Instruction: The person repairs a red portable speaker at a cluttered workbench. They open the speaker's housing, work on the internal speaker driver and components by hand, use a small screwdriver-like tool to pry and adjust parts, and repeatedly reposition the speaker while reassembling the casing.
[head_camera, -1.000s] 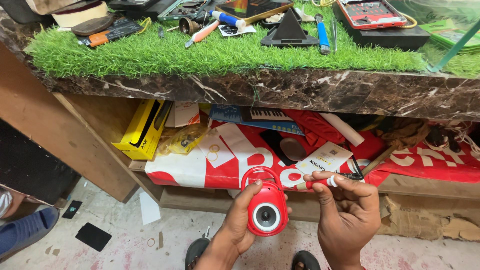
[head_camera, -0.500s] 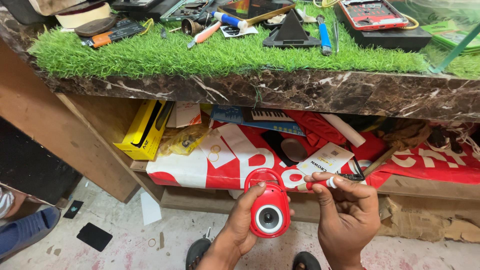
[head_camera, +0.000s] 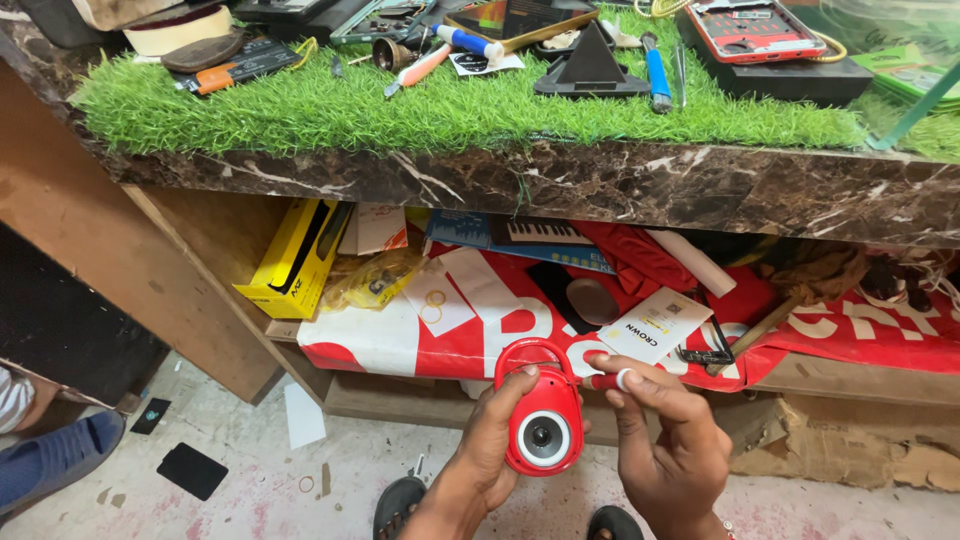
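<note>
Left hand (head_camera: 490, 440): wrapped around the left side of the red gadget (head_camera: 541, 420), thumb hooked up by its loop handle, fingers hidden behind it.
Right hand (head_camera: 670, 450): just right of the gadget, thumb and forefinger pinched on a small red-and-white tool (head_camera: 607, 381) whose red end meets the gadget's upper right edge; the other fingers are curled in.
Red gadget: held upright low in view, round white-ringed face toward the camera, in front of the lower shelf.
Sandals (head_camera: 400, 500): below the gadget, on the stained floor.
Black card (head_camera: 192, 470): on the floor, well left of the gadget.
Red-and-white sheet (head_camera: 440, 330): behind the gadget, draped over the lower shelf.
Yellow box (head_camera: 295, 255): on that shelf, up and left of the gadget.
Small keyboard (head_camera: 540, 232): deeper in the shelf, above the gadget.
Marble edge (head_camera: 560, 180): above the shelf.
Grass mat (head_camera: 420, 105): on the marble top, strewn with tools; a black wedge stand (head_camera: 590, 65) sits farthest back, possibly a phone rest.
</note>
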